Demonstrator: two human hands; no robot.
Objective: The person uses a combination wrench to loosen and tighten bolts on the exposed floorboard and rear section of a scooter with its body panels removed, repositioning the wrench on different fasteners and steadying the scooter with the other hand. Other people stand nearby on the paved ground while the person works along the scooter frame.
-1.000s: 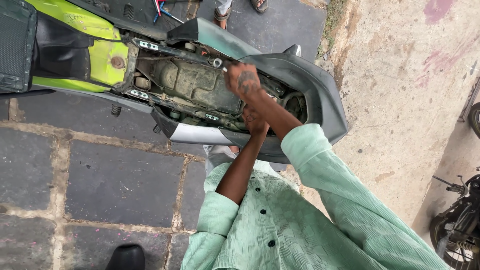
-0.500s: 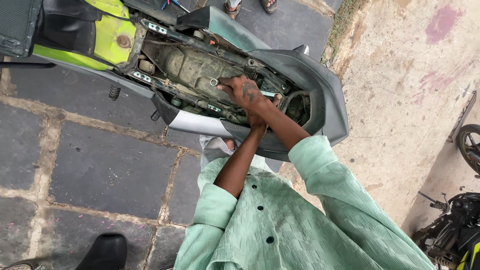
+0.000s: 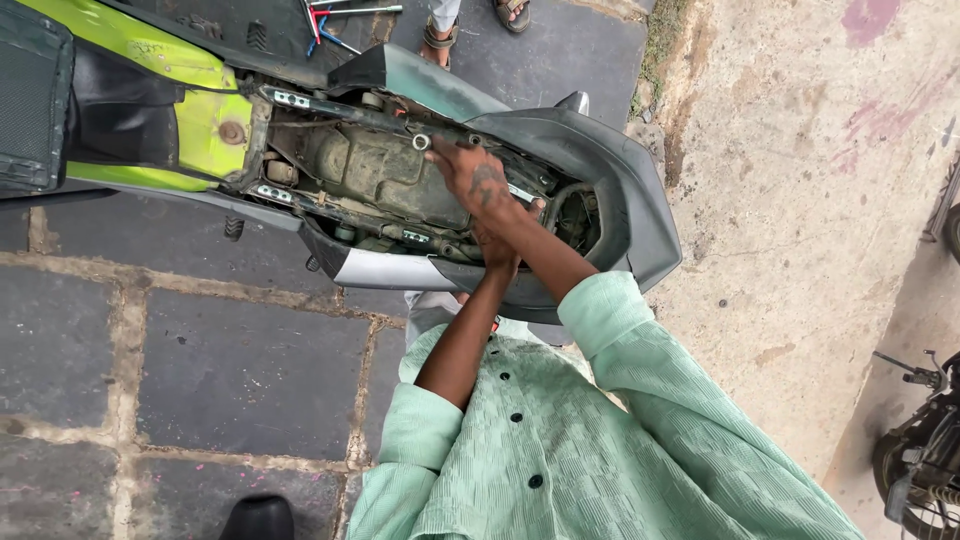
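Scooter [image 3: 600, 190], seat removed to expose the grimy engine bay [image 3: 370, 170]: right hand [image 3: 478, 180] spread flat over the frame, left hand [image 3: 497, 250] beneath it, grip hidden.

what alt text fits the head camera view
Both hands reach into the open, seatless frame of a grey and green scooter: the right hand lies across the grimy parts inside, the left hand just beneath it. Mint-green sleeves fill the foreground over dark paving stones.
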